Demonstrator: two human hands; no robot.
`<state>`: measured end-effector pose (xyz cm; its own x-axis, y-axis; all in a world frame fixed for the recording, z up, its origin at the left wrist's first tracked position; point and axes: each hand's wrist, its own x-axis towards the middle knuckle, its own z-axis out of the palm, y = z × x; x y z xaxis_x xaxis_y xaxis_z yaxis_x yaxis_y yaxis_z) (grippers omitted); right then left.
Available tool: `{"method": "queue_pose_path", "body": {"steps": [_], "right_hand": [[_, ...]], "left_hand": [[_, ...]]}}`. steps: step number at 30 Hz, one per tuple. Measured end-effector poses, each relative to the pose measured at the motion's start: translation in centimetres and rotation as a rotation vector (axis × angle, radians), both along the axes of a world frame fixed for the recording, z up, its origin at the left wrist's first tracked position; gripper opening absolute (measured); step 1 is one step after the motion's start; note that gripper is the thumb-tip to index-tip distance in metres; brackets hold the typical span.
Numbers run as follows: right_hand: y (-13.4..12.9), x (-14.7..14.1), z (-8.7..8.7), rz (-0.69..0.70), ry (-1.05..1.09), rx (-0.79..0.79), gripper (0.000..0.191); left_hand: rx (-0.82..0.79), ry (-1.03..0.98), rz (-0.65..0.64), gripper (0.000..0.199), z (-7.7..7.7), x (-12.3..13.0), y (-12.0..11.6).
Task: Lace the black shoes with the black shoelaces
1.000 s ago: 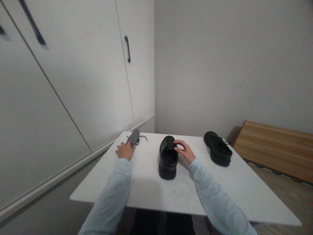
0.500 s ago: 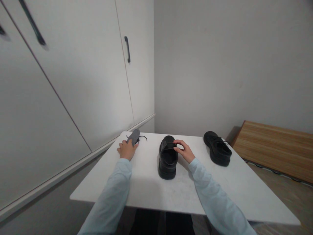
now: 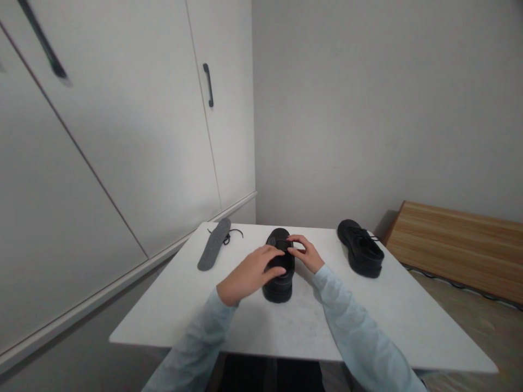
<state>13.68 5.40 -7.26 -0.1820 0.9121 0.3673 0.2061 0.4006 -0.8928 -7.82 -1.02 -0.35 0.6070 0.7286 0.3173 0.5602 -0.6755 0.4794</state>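
A black shoe [image 3: 278,291] stands in the middle of the white table, its heel toward me and no laces visible on it. My left hand [image 3: 255,272] is over the shoe's opening, thumb and fingers apart, with nothing held. The fingers of my right hand [image 3: 306,255] pinch the shoe's tongue from the right side. At the table's back left lies a grey insole [image 3: 213,246], on top of a black shoelace [image 3: 236,231]. A second black shoe [image 3: 363,251], with laces, rests at the back right.
White cabinet doors with dark handles [image 3: 208,85] rise on the left. Behind the white table [image 3: 392,321] is a grey wall. A wood-grain board [image 3: 453,250] stands low beyond the table's right edge.
My left hand has let go of the grey insole and moved right to the middle shoe. My right hand stays at the shoe's tongue. The view has shifted slightly.
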Motion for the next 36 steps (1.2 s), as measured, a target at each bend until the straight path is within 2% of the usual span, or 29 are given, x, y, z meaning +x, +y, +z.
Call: {"method": "queue_pose_path", "body": {"steps": [2, 6, 9, 13, 16, 21, 27, 36], "right_hand": [[0.0, 0.1, 0.0, 0.005, -0.003, 0.004, 0.03], [0.0, 0.1, 0.0, 0.003, -0.035, 0.024, 0.03], [0.1, 0.1, -0.2, -0.025, -0.082, 0.054, 0.032], [0.9, 0.6, -1.2, -0.13, -0.17, 0.14, 0.036], [1.7, 1.3, -2.1, -0.228, -0.391, 0.186, 0.034], [1.9, 1.6, -2.8, -0.295, -0.779, 0.093, 0.034], [1.7, 1.3, -2.8, -0.305, -0.864, 0.059, 0.035], [1.8, 1.3, -2.9, -0.29, -0.958, 0.029, 0.032]], "left_hand": [[0.007, 0.105, -0.022, 0.046, 0.0, 1.1, -1.5], [0.033, 0.306, 0.062, 0.06, -2.0, 2.8, -2.5], [0.063, 0.381, 0.154, 0.051, -3.3, 3.6, -2.4], [0.053, 0.404, 0.192, 0.032, -3.7, 3.9, -2.1], [0.047, 0.383, 0.185, 0.027, -3.5, 3.7, -2.0], [0.005, 0.333, 0.167, 0.021, -2.6, 2.7, -1.9], [-0.039, 0.289, 0.158, 0.023, -0.9, 0.8, -2.0], [-0.05, 0.254, 0.228, 0.018, 0.0, -2.4, -1.7]]}}
